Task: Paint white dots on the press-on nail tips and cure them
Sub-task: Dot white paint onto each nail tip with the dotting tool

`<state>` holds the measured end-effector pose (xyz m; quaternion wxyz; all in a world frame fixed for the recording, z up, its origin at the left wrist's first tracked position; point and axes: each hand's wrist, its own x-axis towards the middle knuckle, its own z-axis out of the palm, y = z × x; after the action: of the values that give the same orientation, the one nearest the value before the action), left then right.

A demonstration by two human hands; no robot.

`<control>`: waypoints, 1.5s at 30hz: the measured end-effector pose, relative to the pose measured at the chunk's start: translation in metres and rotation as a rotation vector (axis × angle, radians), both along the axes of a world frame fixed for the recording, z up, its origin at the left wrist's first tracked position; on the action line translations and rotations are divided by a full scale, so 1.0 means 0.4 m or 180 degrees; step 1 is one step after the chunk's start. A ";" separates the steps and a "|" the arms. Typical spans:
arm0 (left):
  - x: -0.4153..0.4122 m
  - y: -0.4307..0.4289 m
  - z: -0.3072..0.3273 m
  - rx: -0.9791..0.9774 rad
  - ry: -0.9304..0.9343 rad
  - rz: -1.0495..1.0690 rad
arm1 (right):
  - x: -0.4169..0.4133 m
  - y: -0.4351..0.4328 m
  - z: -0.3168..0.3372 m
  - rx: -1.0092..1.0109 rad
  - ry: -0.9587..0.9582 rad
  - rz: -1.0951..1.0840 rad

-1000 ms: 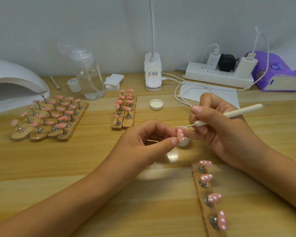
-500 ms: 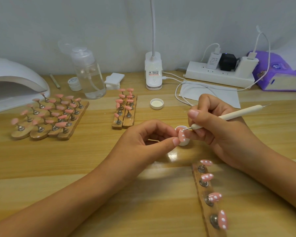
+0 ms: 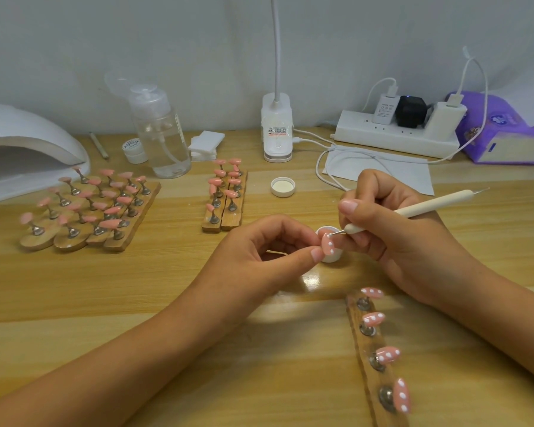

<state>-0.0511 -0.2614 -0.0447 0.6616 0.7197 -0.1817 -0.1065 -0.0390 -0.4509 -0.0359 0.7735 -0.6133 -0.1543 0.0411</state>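
My left hand [image 3: 269, 251] pinches a pink nail tip [image 3: 328, 244] between thumb and fingers; the tip bears white dots. My right hand [image 3: 392, 232] grips a white dotting pen [image 3: 420, 209], and its metal point touches the top of that tip. Right behind the tip stands a small white paint pot [image 3: 333, 257]. A wooden strip [image 3: 364, 343] at the lower right carries several dotted pink tips. Plain pink tips stand on two wooden strips [image 3: 225, 217] in the middle and on a cluster of stands [image 3: 84, 211] at the left. The white curing lamp [image 3: 22, 149] sits at the far left.
A clear pump bottle [image 3: 161, 137], a small jar [image 3: 133, 149], white pads [image 3: 205, 144] and a lamp base [image 3: 276, 131] line the back. The pot's lid [image 3: 282, 186] lies mid-table. A power strip [image 3: 395, 134], cables, a paper sheet [image 3: 379, 174] and a purple tissue pack [image 3: 506, 131] fill the back right.
The pen's point has come down from just above the nail tip onto its upper end. My left hand has kept the tip almost still.
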 end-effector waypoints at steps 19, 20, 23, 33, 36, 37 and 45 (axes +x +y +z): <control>0.001 0.001 0.001 -0.0003 0.0002 -0.0024 | -0.001 0.002 0.002 0.0073 0.0007 0.0001; 0.000 0.001 0.001 0.0000 0.0009 -0.0022 | -0.001 0.002 0.002 0.0095 0.0018 -0.0014; 0.000 0.000 0.003 -0.0004 0.0019 -0.0016 | 0.000 0.003 0.004 0.0147 0.0075 -0.0036; -0.007 -0.002 0.012 -0.0011 0.0148 -0.0107 | -0.006 0.006 0.010 0.0118 0.0076 -0.0010; -0.006 -0.003 0.011 -0.0041 0.0161 -0.0094 | -0.003 0.005 0.009 0.0123 0.0059 -0.0011; -0.006 -0.003 0.011 -0.0042 0.0166 -0.0083 | -0.003 0.004 0.007 0.0117 0.0040 0.0006; -0.006 -0.004 0.010 -0.0037 0.0180 -0.0074 | -0.001 0.000 0.001 0.0069 -0.0144 0.0195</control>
<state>-0.0537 -0.2632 -0.0406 0.6694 0.7104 -0.1718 -0.1334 -0.0394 -0.4508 -0.0354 0.7748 -0.6006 -0.1909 0.0492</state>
